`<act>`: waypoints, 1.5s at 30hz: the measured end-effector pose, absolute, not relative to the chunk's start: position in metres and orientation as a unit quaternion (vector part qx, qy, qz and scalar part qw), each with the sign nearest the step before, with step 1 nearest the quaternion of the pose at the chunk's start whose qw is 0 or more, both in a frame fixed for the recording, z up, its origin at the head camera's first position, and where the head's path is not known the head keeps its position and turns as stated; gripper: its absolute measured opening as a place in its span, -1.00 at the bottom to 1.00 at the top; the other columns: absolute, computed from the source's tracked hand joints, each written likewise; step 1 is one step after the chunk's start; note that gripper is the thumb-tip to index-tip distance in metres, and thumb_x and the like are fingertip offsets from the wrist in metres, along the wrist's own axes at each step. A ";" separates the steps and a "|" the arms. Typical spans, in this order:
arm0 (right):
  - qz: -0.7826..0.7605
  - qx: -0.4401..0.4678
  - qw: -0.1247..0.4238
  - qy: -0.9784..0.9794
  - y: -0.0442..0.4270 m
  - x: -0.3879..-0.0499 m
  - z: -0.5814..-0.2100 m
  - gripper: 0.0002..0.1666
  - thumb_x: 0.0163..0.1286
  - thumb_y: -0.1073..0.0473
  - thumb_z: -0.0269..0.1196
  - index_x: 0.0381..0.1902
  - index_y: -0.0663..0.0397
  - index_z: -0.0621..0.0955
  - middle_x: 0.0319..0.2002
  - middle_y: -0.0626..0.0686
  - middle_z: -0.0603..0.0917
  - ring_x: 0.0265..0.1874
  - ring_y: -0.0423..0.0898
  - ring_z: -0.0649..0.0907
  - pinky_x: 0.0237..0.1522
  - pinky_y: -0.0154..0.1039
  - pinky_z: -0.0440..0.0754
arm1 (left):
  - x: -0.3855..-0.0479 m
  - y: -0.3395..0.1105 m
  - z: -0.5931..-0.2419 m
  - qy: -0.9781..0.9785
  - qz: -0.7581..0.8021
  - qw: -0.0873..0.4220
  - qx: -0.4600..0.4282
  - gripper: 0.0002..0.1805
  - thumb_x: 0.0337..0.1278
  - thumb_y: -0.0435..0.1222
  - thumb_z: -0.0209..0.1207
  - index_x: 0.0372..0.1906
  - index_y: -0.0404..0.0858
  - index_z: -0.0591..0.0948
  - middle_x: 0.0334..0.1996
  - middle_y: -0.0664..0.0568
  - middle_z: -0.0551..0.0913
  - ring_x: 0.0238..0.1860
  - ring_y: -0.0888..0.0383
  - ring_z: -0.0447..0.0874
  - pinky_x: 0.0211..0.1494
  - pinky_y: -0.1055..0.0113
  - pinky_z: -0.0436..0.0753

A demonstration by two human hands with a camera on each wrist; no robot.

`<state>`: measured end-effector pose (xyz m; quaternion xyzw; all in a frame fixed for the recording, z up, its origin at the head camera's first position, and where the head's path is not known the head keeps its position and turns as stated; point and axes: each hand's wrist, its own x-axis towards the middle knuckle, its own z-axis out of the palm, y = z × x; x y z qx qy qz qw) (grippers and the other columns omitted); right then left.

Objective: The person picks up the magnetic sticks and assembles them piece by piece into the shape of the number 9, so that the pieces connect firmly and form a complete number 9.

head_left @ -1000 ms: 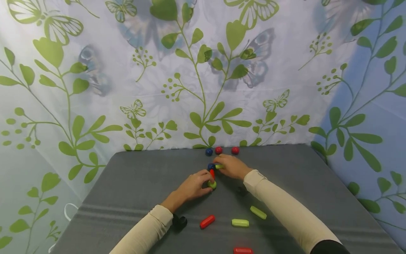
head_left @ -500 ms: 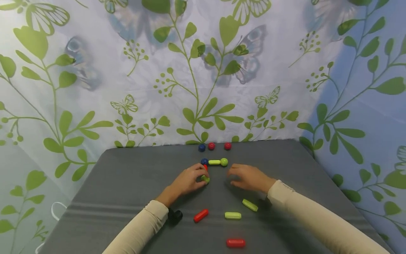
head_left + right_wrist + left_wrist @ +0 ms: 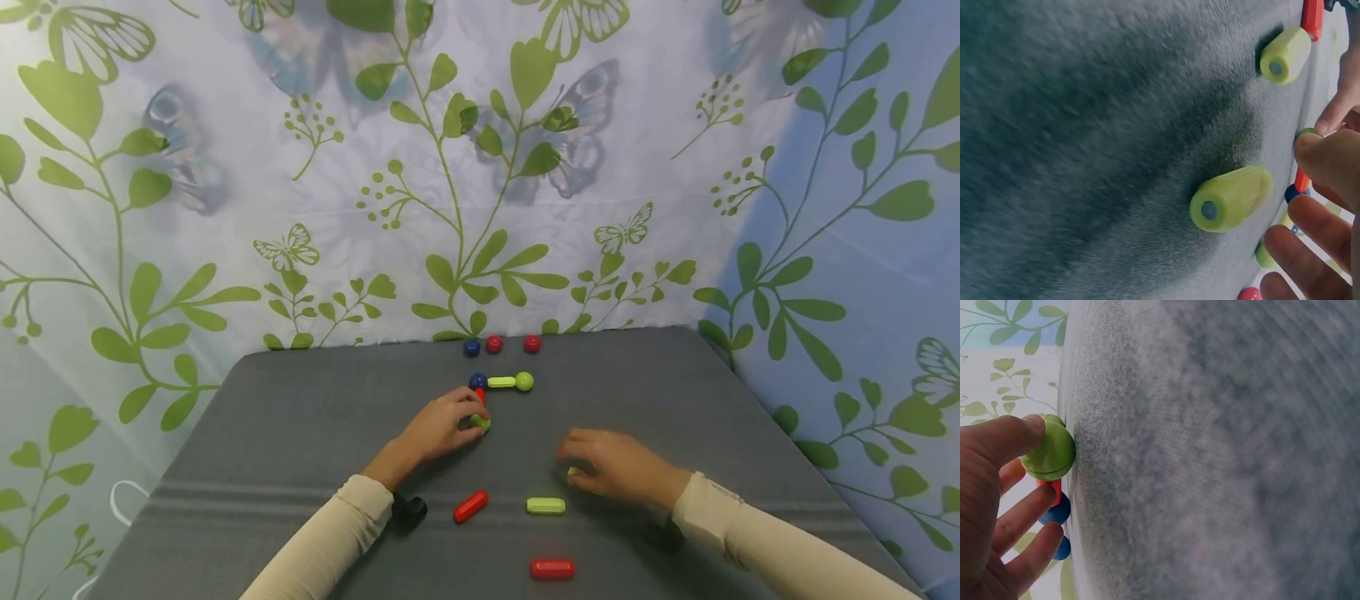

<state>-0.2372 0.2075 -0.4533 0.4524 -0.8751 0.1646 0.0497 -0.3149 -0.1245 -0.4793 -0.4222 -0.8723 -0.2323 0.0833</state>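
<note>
My left hand (image 3: 441,427) pinches a light green ball (image 3: 1050,450) between thumb and a finger, its other fingers loosely bent. From this ball a red rod (image 3: 481,395) leads away to a dark blue ball (image 3: 477,381). A light green rod (image 3: 502,382) runs right from the blue ball to a second green ball (image 3: 524,381). My right hand (image 3: 626,467) hovers over another green rod (image 3: 1232,199), which has a grey disc at its end; thumb and fingers are apart and hold nothing. In the head view that hand mostly covers this rod.
Along the far edge of the grey table (image 3: 330,433) lie a blue ball (image 3: 471,347) and two red balls (image 3: 494,343). Nearer are a green rod (image 3: 545,506), a red rod (image 3: 470,507) and another red rod (image 3: 552,569). A patterned cloth (image 3: 360,167) hangs behind.
My right hand has left the green rod at the blue ball and come nearer and rightward, over a loose green rod. My left hand keeps its pinch on the green ball. The head view has shifted slightly.
</note>
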 end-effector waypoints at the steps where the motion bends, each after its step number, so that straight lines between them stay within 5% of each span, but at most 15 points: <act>1: 0.166 0.453 0.052 -0.874 0.209 -0.236 -0.454 -0.69 0.24 0.18 0.47 -0.06 -0.04 0.68 -0.14 -0.14 0.61 -0.22 -0.20 0.65 -0.24 -0.17 0.66 | -0.315 -0.125 -0.480 -0.872 -0.232 0.085 -0.423 -0.84 0.25 -0.24 0.38 -0.09 -0.04 0.73 -0.05 0.15 0.54 -0.08 0.21 0.59 0.00 0.23 0.62; 19: 0.212 0.451 0.004 -0.867 0.219 -0.220 -0.468 -0.64 0.25 0.28 0.46 -0.03 -0.12 0.64 -0.07 -0.20 0.57 -0.17 -0.32 0.61 -0.24 -0.30 0.65 | -0.309 -0.128 -0.480 -0.872 -0.240 0.073 -0.420 -0.81 0.24 -0.26 0.39 -0.06 -0.09 0.74 -0.02 0.11 0.55 -0.08 0.16 0.61 0.03 0.21 0.63; 27: 0.213 0.455 0.051 -0.863 0.224 -0.216 -0.473 -0.63 0.17 0.32 0.50 -0.16 -0.11 0.60 -0.15 -0.21 0.53 -0.29 -0.34 0.55 -0.32 -0.37 0.60 | -0.309 -0.130 -0.478 -0.865 -0.242 0.088 -0.431 -0.78 0.22 -0.26 0.40 -0.04 -0.12 0.73 -0.02 0.08 0.56 -0.09 0.16 0.62 0.00 0.20 0.64; 45: 0.222 0.436 0.053 -0.871 0.222 -0.225 -0.479 -0.67 0.23 0.30 0.47 -0.22 -0.17 0.57 -0.22 -0.26 0.50 -0.33 -0.35 0.53 -0.34 -0.36 0.59 | -0.311 -0.127 -0.479 -0.860 -0.238 0.090 -0.442 -0.75 0.19 -0.32 0.42 -0.04 -0.12 0.72 -0.02 0.09 0.56 -0.09 0.15 0.62 -0.02 0.22 0.64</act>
